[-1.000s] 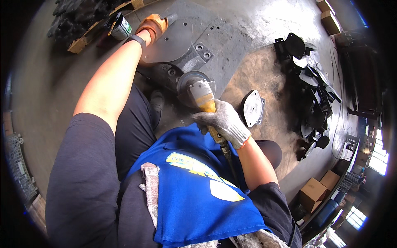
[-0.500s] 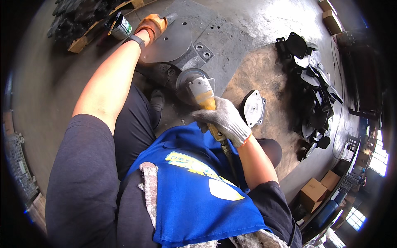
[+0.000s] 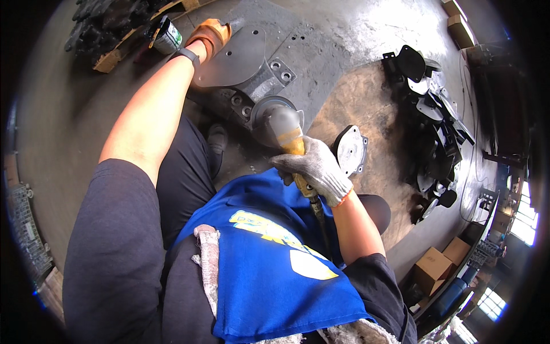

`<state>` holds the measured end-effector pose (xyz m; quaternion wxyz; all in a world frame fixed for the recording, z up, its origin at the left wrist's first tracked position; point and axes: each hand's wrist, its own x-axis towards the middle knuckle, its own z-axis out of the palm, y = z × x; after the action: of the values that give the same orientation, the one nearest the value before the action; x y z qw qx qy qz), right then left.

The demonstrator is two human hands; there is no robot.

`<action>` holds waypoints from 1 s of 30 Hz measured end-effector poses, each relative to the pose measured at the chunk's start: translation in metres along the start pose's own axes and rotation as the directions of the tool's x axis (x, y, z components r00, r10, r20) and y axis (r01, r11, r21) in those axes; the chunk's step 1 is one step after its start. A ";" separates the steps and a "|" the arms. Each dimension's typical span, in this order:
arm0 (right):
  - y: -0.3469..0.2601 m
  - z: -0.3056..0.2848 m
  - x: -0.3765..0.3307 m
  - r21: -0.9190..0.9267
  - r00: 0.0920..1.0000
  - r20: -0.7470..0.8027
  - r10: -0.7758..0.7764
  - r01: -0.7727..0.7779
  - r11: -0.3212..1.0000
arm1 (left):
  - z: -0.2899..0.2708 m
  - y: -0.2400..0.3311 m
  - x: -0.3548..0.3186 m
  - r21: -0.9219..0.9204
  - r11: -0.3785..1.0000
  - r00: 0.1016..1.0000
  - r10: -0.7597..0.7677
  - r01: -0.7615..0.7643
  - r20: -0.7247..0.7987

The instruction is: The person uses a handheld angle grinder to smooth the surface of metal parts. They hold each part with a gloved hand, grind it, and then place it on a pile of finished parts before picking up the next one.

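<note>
My right hand (image 3: 314, 166), in a grey-white knit glove, is wrapped around the yellow body of an angle grinder (image 3: 290, 142). The grinder's round disc (image 3: 262, 119) is at the near edge of a dark metal bracket (image 3: 232, 66); I cannot tell whether they touch. This bracket has a broad rounded plate with small holes and a thicker arm with larger holes. At the plate's far left edge, my left hand (image 3: 212, 37), in an orange glove, is closed on it, its fingertips partly hidden. A hose (image 3: 318, 212) runs from the grinder's rear end towards my lap.
A smaller plate with a holed flange (image 3: 350, 150) lies right of the grinder. Many black metal parts (image 3: 432, 123) are heaped farther right. At the far left stand a bucket (image 3: 167, 39) and a pallet (image 3: 109, 60) of dark parts. Cardboard boxes (image 3: 432, 266) sit lower right.
The grinder's head and disc have shifted slightly to the right, uncovering more of the bracket's near holes. My right hand moved a little with it. My left hand and the bracket have stayed put.
</note>
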<state>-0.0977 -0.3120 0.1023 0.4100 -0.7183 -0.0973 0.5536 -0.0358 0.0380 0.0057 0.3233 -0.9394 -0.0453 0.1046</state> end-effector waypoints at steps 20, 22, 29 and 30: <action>-0.007 -0.001 0.007 0.002 1.000 0.013 -0.026 0.026 1.000 | 0.069 -0.001 0.032 -0.369 0.918 0.989 -0.122 0.145 0.084; -0.003 -0.003 0.000 0.030 1.000 0.023 -0.004 0.003 1.000 | 0.061 -0.002 0.033 -0.343 0.929 0.987 -0.102 0.140 0.127; -0.007 0.001 0.004 0.048 1.000 -0.009 -0.030 0.030 0.998 | 0.073 0.002 0.040 -0.660 0.655 0.927 -0.312 0.368 0.208; -0.012 0.002 0.006 0.065 0.999 -0.013 -0.038 0.039 0.997 | 0.071 0.003 0.040 -0.685 0.631 0.927 -0.315 0.364 0.202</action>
<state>-0.0937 -0.2996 0.1061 0.4443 -0.7060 -0.0907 0.5440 -0.0126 0.0845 -0.0577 -0.0525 -0.9609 -0.2681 0.0458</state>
